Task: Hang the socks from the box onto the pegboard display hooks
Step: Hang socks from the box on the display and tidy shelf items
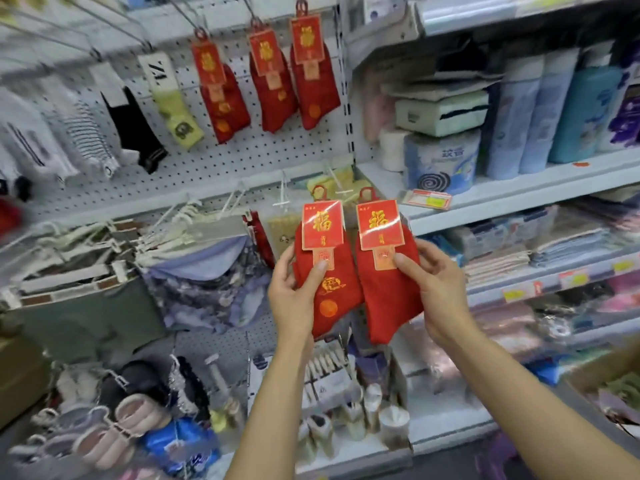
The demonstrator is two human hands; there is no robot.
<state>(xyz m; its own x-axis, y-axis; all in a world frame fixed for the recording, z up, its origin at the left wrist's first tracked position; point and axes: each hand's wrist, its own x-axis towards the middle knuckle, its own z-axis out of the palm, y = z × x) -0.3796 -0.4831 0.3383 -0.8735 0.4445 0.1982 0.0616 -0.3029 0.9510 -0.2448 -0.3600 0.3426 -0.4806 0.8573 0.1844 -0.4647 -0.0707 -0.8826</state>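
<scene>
We face the white pegboard [221, 161], where three red sock packs [268, 77] already hang on long hooks [180, 12] beside black, striped and yellow-green ones — the top row is filling rightward. Below it, each of our hands carries one more red pair by its card, upright, so the hanger loop stays free for a hook. The left hand [294, 292] pinches the left red pair [327, 268], thumb on the label; the right hand [438, 289] grips the right red pair [386, 271] likewise. We judge both are next to be lifted — the box is not in view.
</scene>
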